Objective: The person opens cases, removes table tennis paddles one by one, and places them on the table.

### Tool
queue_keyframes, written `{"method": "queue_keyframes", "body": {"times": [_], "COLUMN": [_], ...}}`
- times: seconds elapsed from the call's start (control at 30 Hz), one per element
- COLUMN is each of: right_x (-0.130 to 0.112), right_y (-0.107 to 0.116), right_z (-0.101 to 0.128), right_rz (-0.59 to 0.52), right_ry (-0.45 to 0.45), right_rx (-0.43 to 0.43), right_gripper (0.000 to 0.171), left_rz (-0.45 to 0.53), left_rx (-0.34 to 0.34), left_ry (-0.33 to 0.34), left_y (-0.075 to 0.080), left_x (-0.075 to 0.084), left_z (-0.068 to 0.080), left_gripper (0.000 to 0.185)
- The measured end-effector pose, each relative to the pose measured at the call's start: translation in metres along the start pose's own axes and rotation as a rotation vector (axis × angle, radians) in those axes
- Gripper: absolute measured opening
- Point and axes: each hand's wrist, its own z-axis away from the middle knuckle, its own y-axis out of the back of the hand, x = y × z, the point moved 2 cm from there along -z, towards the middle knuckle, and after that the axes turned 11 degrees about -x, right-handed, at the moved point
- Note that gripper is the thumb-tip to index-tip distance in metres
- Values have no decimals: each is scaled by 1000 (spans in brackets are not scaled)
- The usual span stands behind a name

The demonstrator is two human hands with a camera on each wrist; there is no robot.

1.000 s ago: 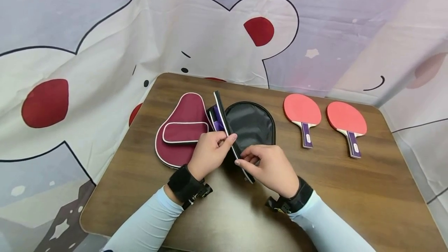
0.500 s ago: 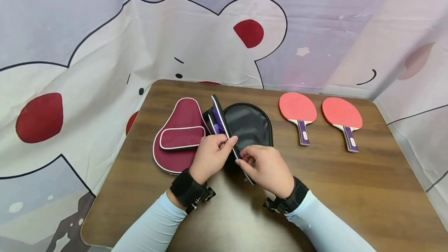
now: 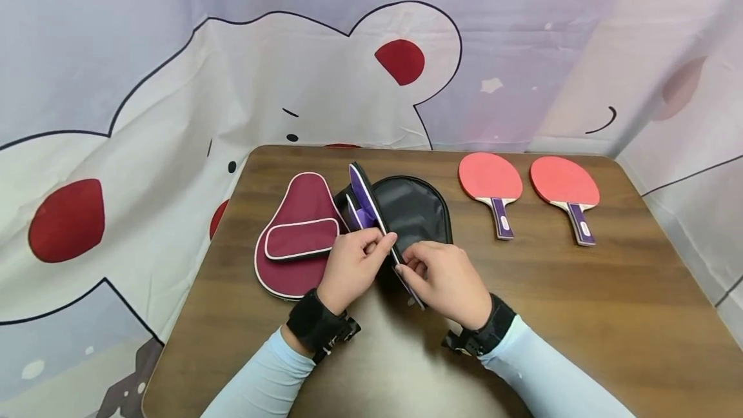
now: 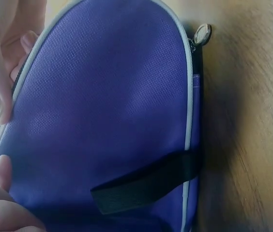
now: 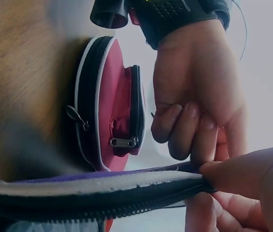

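Nearest the person, the left hand [image 3: 351, 263] and right hand [image 3: 444, 276] both pinch the raised flap edge of the open purple fabric paddle case with black lining [image 3: 400, 215] at the wooden table [image 3: 580, 315] centre. Left lies a maroon zipped case [image 3: 296, 231]; farther right, two red paddles [image 3: 525, 189].

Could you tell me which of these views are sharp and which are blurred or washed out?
Head view: sharp and evenly lit, with a soft sheen on the table. Left wrist view: the purple case fills the frame, the fingers overexposed and blurred. Right wrist view: hazy, bright background bleached, the maroon case soft.
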Motion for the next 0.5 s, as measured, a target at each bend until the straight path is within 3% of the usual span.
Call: {"method": "queue_keyframes", "body": {"times": [0.23, 0.5], "right_x": [2, 9], "right_y": [2, 8], "right_z": [-4, 1], "right_rz": [1, -19], "right_ry": [15, -43], "right_rx": [-9, 8], "right_gripper": [13, 14], "left_rz": [19, -5], "left_rx": [19, 21], "left_ry": [-40, -48], "left_y": [3, 15], "left_x": [-5, -18], "left_z": [7, 15], "left_gripper": [35, 32]}}
